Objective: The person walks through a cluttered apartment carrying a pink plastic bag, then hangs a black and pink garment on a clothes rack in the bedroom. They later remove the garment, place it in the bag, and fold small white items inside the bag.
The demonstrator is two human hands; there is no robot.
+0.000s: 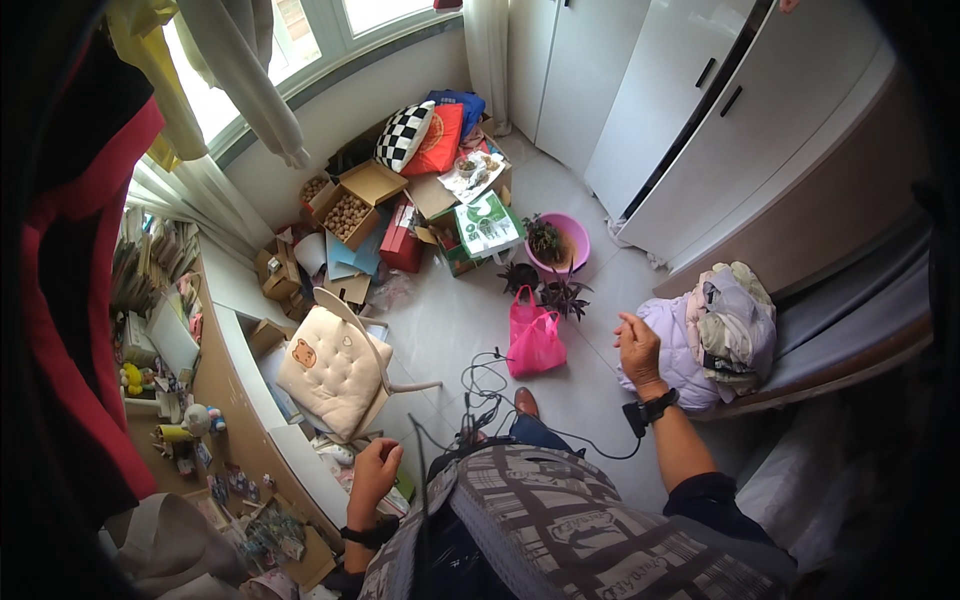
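My left hand hangs with curled fingers beside a white desk edge, just below a chair with a cream tufted cushion. Nothing shows in it, though its palm is hidden. My right hand is held out with loosely bent fingers and no object visible in it. It is nearest a lilac quilted garment, part of a heap of clothes. On the floor before me stand a bright pink plastic bag, dark-leaved potted plants and a pink basin with a plant in it.
Black cables lie tangled by my feet. Behind them are a carton of walnut-like round things, a red box, a green-and-white bag and a checkered pillow. White wardrobes line the right. Clothes hang at upper left.
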